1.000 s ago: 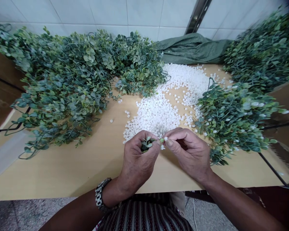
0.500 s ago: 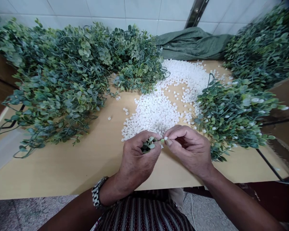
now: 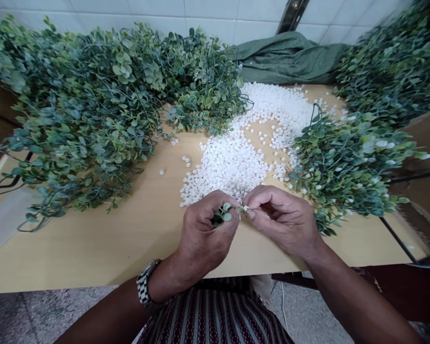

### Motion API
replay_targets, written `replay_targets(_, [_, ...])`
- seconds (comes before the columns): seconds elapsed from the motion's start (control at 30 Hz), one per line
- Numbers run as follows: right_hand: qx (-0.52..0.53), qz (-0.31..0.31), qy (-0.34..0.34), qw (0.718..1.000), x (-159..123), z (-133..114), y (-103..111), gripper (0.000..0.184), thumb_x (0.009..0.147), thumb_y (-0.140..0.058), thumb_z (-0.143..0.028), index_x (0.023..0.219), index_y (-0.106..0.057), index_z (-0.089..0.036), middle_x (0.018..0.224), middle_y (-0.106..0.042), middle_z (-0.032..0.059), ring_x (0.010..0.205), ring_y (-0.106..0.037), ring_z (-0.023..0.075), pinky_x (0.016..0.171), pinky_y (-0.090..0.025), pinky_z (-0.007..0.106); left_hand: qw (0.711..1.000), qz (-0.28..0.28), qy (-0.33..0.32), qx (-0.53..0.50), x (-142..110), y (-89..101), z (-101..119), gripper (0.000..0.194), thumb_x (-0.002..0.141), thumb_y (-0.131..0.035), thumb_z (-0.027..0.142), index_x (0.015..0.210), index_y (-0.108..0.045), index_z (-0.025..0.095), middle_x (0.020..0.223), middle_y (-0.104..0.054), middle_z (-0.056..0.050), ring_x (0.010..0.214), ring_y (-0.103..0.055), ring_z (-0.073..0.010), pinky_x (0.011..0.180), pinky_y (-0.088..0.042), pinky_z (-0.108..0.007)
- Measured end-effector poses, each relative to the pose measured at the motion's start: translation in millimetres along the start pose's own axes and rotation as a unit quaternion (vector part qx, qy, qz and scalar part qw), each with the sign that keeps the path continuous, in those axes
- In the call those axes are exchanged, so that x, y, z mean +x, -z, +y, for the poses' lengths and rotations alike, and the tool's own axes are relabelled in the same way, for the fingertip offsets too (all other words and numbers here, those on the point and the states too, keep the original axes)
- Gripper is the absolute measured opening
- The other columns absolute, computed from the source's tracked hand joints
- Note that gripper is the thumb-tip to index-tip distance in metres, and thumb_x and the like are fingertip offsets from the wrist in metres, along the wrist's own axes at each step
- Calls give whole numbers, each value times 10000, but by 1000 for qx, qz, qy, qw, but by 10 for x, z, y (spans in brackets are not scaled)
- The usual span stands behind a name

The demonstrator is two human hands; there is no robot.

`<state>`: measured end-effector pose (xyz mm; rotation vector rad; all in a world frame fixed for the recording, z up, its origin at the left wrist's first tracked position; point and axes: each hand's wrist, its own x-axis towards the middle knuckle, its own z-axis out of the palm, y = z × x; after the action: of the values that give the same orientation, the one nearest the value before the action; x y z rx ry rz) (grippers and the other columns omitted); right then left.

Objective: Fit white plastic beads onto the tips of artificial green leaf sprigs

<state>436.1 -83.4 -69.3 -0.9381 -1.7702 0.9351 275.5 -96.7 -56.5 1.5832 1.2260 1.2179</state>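
My left hand [image 3: 208,234] is closed around a sprig of artificial greenery [image 3: 222,215], whose leaves poke out between thumb and fingers. Its tip points toward my right hand [image 3: 281,220], which pinches a small white bead-like piece [image 3: 245,209] between thumb and forefinger, right at the sprig's tip. Whether the piece is seated on the tip I cannot tell. Just beyond both hands spreads a pile of small white pieces [image 3: 232,162]. To the right lies a bunch of greenery with white tips [image 3: 347,167].
Heaped plain greenery [image 3: 93,110] covers the table's left and back. More greenery [image 3: 394,71] stands at the back right. A dark green cloth [image 3: 290,59] lies along the tiled wall. Cardboard boxes [image 3: 424,162] flank the table [image 3: 75,248]; a few white pieces lie scattered.
The view has shifted slightly. My hands stay together at the sprig's tip, with the right fingers a little closer to the left ones.
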Motion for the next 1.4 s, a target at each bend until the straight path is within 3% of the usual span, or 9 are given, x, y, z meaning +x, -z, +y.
replay_targets(0.4, [-18,-42,-43,998,-38,5,37,93,816,-556,-120,767,-558,-199,696,-580,-15,644,-551,108,591,-446,238,996,-47,-68,18,30,37,-67,171,760,-514,30,707,-590,174,647,-598,18,624,-549,-103,620,-437,-216])
replay_targets(0.7, [-120,-10,49,992,-98,-13,10,103,871,-540,-116,914,-566,-206,796,-615,20,757,-603,138,667,-482,285,999,-48,-6,11,33,36,-24,158,746,-511,59,672,-592,173,618,-571,31,590,-507,-94,592,-420,-208])
replay_targets(1.0, [-156,28,43,986,-129,-25,-35,70,870,-560,-136,896,-576,-200,770,-628,11,721,-615,124,646,-495,260,998,-56,33,-14,44,34,8,141,735,-532,82,648,-597,172,602,-572,35,583,-498,-92,588,-419,-199])
replay_targets(1.27, [-180,68,61,979,-166,-30,-71,84,855,-589,-134,861,-607,-216,728,-662,-6,674,-642,125,602,-500,249,996,-19,80,-24,7,-40,9,103,724,-556,130,643,-596,181,559,-559,30,534,-478,-101,521,-415,-203])
replay_targets(1.4, [-190,65,88,976,-161,-23,-80,119,843,-596,-114,871,-609,-229,709,-664,-6,672,-645,137,597,-502,266,995,-9,91,-43,-2,-37,21,99,728,-551,136,648,-592,180,523,-507,58,430,-386,-65,436,-361,-185])
